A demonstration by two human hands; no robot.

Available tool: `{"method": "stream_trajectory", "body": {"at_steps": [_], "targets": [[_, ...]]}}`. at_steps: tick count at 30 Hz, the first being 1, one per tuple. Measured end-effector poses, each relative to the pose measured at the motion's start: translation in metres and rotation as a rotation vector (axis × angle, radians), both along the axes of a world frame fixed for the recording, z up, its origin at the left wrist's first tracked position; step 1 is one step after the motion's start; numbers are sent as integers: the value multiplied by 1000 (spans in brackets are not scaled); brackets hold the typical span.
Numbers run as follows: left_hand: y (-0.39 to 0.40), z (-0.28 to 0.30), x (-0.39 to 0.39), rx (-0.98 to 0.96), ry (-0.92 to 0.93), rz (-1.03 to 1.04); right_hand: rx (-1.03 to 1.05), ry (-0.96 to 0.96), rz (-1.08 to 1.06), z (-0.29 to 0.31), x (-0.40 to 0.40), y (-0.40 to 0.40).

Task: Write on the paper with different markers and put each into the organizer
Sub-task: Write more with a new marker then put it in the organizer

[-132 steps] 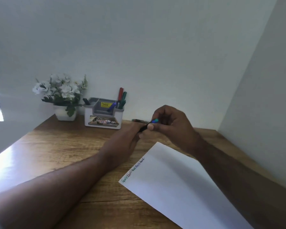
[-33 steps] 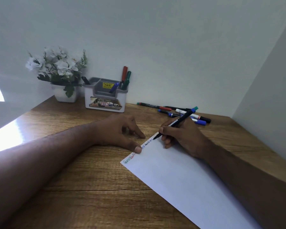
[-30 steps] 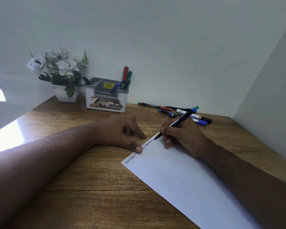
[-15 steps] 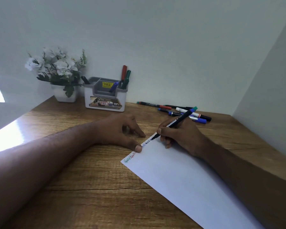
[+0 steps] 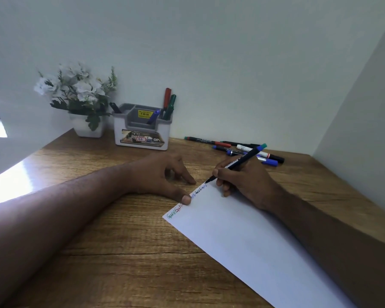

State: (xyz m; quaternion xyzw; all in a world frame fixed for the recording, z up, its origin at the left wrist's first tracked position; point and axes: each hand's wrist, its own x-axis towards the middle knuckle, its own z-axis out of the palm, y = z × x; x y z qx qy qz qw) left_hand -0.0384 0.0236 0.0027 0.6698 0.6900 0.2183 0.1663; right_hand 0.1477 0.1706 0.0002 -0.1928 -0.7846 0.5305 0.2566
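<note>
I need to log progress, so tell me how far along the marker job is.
Done: four markers stand in the organizer, and several coloured words run along the paper edge. In hand: the right hand writes with a black marker while the left hand steadies the sheet. Left: that marker and the loose markers on the desk.

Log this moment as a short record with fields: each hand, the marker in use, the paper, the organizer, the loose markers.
left hand: thumb pressing the paper's edge
right hand: holds the black marker, tip at the paper
paper: white, coloured writing along its near-left edge
organizer: by the wall, red, green, blue and a dark marker inside
loose markers: lying on the desk behind the right hand
flower pot: left of the organizer
</note>
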Motion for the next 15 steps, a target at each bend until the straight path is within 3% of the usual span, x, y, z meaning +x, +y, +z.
{"method": "stream_trajectory", "body": {"at_steps": [6, 15], "targets": [[-1, -1, 1, 43, -25, 49, -68, 147, -33, 5, 0, 1], [-3, 3, 7, 354, -506, 140, -236, 361, 115, 24, -2, -9]]}}
